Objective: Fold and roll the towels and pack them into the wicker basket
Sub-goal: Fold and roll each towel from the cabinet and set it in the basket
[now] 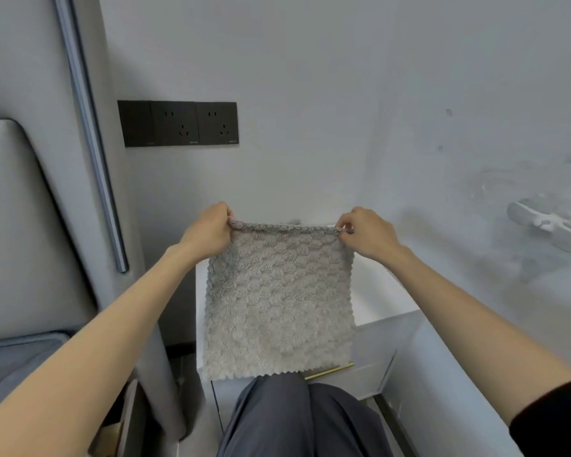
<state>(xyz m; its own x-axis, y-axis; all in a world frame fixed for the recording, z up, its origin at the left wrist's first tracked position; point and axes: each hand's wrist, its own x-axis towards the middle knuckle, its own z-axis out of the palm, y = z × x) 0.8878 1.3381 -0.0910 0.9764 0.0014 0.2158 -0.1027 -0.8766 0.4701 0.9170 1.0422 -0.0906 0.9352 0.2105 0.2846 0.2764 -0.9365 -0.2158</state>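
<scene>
A black socket panel (178, 123) sits on the white wall (310, 77) at about ten o'clock: one blank plate on its left, then two outlet plates side by side. A slim metal trim strip (89, 133) runs from eleven o'clock down toward nine, edging a grey padded headboard (20, 225) that fills the nine o'clock side. Grey bedding (14, 357) lies at eight o'clock. A white cabinet (386, 321) stands against the wall at five o'clock, with a thin gold strip (330, 371) along its front. At three o'clock a white plastic holder (548, 225) is fixed to the scuffed wall. Grey trousers (297, 420) show at six o'clock.
</scene>
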